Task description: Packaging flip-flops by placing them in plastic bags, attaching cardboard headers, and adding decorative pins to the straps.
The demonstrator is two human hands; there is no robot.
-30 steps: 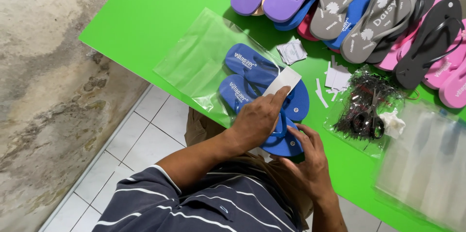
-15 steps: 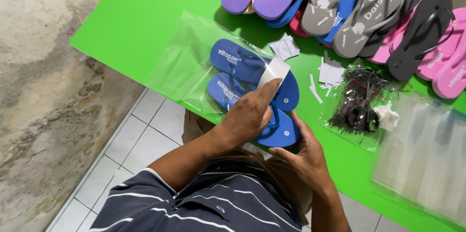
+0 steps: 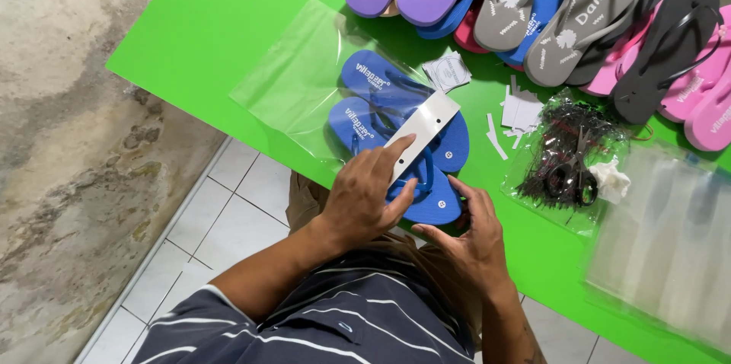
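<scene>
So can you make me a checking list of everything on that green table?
surface: green table, on a tiled floor.
job's things: pair of blue flip-flops partly inside a clear plastic bag; white card strip lying across them.
clutter: heap of flip-flops in purple, grey, pink and black; paper scraps; scissors on a bag of black ties; stack of clear bags.
hands: left hand on the strip; right hand at the heel end.
cables: nothing seen.
surroundings: stained wall.

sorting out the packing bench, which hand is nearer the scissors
Right. The right hand is at the blue sandals' heel end, just left of the scissors in their bag. The left hand lies farther left, on the white card.
</scene>
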